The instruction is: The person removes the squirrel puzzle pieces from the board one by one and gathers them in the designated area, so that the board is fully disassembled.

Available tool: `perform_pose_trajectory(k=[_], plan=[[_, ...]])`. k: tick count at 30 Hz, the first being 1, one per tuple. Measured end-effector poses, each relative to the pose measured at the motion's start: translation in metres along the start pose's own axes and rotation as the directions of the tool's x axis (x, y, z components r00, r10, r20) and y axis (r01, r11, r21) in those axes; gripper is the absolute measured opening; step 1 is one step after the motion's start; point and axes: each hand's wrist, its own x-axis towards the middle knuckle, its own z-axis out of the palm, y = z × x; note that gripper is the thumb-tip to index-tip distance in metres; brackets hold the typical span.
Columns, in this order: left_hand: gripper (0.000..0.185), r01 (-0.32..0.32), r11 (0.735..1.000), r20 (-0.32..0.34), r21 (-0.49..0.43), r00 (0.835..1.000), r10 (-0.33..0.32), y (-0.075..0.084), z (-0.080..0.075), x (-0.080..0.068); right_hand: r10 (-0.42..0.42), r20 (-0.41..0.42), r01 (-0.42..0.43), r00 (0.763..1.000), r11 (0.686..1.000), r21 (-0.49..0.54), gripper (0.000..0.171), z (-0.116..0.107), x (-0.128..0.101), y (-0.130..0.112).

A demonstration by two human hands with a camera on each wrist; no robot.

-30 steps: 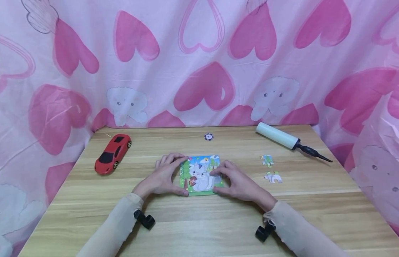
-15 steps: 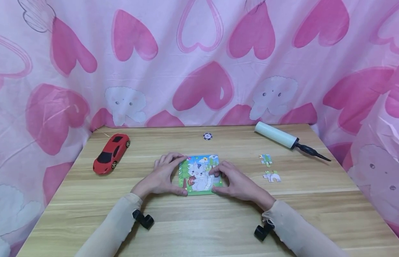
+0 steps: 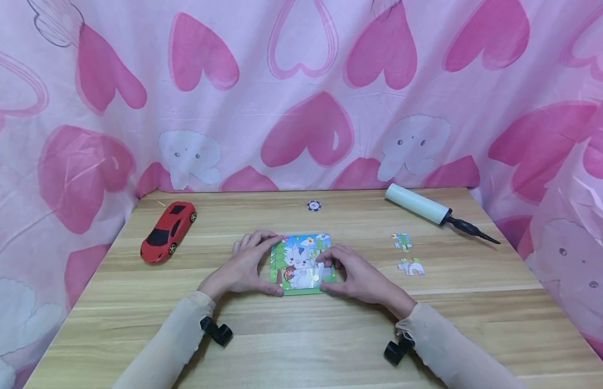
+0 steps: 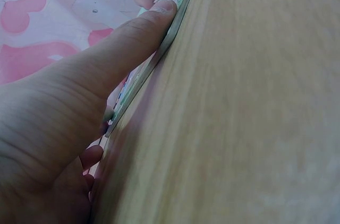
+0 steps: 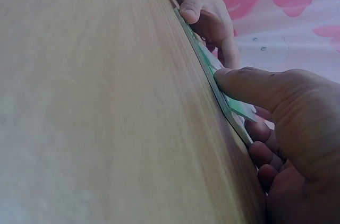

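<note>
A square jigsaw puzzle (image 3: 298,265) with a white squirrel picture and a green border lies on the table in the head view. My left hand (image 3: 243,266) grips its left side, thumb at the near corner and index finger at the far one. Over the right side, my right hand (image 3: 357,274) pinches a jigsaw piece (image 5: 240,108) between thumb and fingers. That piece has green on it and sits tilted above the board in the right wrist view. Fingers partly hide the puzzle's right part. Two loose jigsaw pieces (image 3: 402,242) lie to the right.
A red toy car (image 3: 169,232) stands at the left of the wooden table (image 3: 301,346). A poker chip (image 3: 313,206) lies near the back edge. At the back right is a pale hand pump (image 3: 420,205) with a black nozzle. A pink heart-patterned curtain hangs behind.
The right fingers shift slightly at the puzzle's right side, and a bright glint shows on its lower right. My left hand keeps its grip, and the loose pieces stay put.
</note>
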Motion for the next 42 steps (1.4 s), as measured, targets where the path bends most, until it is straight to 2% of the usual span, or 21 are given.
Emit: perform_pose_trajectory(k=[23,42], plan=[[0.131,-0.025,1.0,-0.001,0.007,1.0,0.025,0.0,0.0,0.004,-0.012,0.019,0.011,1.0,1.0,0.006,0.055,-0.004,-0.002,0.002],[0.108,0.004,0.999,-0.116,0.045,0.993,0.001,0.002,0.012,0.005,0.011,0.051,-0.011,0.999,1.0,0.008,0.055,-0.003,-0.001,0.002]])
